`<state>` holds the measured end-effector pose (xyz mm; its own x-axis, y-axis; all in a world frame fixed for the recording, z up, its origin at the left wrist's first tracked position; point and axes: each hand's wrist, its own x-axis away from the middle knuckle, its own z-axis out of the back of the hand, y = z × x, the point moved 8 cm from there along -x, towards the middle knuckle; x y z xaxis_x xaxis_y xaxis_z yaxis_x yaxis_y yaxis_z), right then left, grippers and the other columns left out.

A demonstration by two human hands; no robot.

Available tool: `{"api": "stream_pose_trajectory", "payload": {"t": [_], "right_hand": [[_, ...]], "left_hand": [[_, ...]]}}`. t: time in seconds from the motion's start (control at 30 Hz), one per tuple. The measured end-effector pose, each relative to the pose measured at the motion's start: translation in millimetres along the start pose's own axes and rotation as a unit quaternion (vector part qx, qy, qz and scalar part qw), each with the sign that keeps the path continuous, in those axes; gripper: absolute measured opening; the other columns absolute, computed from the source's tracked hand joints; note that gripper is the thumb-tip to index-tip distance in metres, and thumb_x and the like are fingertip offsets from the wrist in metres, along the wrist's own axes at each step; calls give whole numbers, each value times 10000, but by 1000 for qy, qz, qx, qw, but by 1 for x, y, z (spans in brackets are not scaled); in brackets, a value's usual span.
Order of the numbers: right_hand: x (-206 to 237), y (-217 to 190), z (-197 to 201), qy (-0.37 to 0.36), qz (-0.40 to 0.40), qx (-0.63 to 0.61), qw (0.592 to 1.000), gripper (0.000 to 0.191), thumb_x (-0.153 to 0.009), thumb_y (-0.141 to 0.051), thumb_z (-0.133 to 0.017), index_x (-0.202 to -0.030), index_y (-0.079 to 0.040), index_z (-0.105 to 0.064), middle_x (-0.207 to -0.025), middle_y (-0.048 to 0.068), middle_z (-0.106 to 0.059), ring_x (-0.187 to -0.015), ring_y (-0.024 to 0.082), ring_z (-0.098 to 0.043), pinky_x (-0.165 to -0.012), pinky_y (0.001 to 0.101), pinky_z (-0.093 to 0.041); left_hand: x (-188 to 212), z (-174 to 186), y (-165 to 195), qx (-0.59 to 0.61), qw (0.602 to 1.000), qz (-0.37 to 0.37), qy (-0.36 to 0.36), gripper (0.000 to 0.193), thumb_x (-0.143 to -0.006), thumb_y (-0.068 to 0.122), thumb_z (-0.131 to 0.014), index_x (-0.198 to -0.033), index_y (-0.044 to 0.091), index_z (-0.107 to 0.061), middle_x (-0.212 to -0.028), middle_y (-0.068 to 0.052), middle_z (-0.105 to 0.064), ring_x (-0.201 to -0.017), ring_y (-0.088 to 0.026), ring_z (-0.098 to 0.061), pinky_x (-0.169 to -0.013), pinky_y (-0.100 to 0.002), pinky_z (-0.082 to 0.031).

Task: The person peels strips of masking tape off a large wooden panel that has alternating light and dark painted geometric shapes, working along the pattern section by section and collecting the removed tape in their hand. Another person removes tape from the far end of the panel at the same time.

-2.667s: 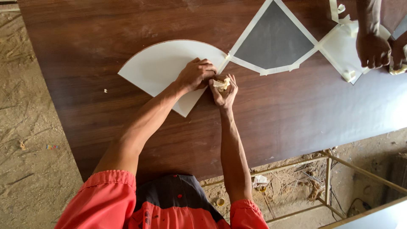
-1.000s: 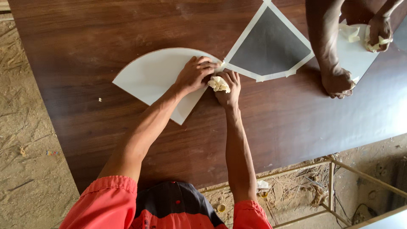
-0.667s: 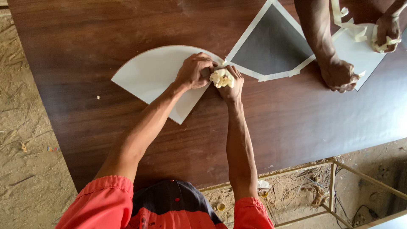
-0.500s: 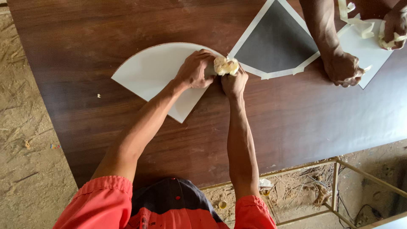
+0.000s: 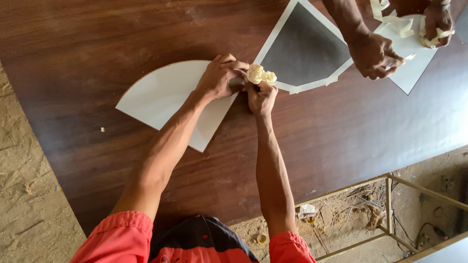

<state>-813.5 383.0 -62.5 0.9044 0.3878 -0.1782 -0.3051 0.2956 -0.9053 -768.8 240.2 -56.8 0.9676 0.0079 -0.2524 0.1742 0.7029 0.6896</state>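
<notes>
The white fan-shaped panel point(image 5: 168, 100) lies flat on the dark wooden worktop point(image 5: 122, 29), well in from the near edge, its narrow point toward the middle. It is pinned near that point by the left hand point(image 5: 219, 78), which is pressed down with the fingers curled over the panel's edge, holding nothing else. A crumpled wad of pale tape point(image 5: 261, 74) is gripped in the closed right hand point(image 5: 261, 95), just beside the left hand and touching the panel's tip. For peeling to go cleanly, it is judged that the panel should be kept pressed flat while the strip is drawn low along the edge and the loose tape kept gathered in the wad. Toward the far edge a dark panel with a taped border point(image 5: 304, 46) lies touching the white one, leaving little room at the tip. At the far right corner another person's hands point(image 5: 375, 53) are busy with tape on a second white panel point(image 5: 412, 58)
</notes>
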Motion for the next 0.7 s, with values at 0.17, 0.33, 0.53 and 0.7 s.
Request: {"api": "stream_pose_trajectory", "payload": {"t": [0.17, 0.33, 0.53, 0.7], "right_hand": [[-1, -19, 3, -73, 99, 80, 989, 271, -836, -151, -867, -999, 4, -716, -833, 81, -671, -679, 157, -631, -607, 321, -523], [-6, -27, -2, -137, 161, 166, 963, 471, -751, -236, -962, -1052, -36, -659, -924, 96, -625, -778, 246, -627, -683, 360, -554], [-20, -29, 3, -75, 177, 165, 967, 467, -664, -214, -964, -971, -40, -658, -902, 98, -636, -797, 294, -622, -698, 385, -531], [-35, -3, 0, -89, 125, 192, 969, 376, -729, -150, -948, -809, -30, -601, -765, 81, -594, -732, 268, -590, -653, 385, -505]], "left_hand": [[1, -5, 3, -92, 993, -60, 53, 169, -783, 163, -866, -940, 170, -803, -994, 112, -763, -981, -130, -596, -912, -350, -495], [-3, -9, -3, -82, 995, -40, 47, 183, -742, 136, -861, -910, 122, -791, -927, 41, -762, -911, -176, -612, -786, -365, -500], [-15, 0, -2, -39, 996, -38, 67, 286, -721, 200, -892, -938, 69, -759, -953, 1, -754, -833, -192, -622, -744, -382, -548], [-22, -7, -8, -69, 997, -7, 33, 306, -733, 91, -845, -1010, 46, -724, -1029, -18, -739, -940, -231, -670, -781, -384, -592]]}}
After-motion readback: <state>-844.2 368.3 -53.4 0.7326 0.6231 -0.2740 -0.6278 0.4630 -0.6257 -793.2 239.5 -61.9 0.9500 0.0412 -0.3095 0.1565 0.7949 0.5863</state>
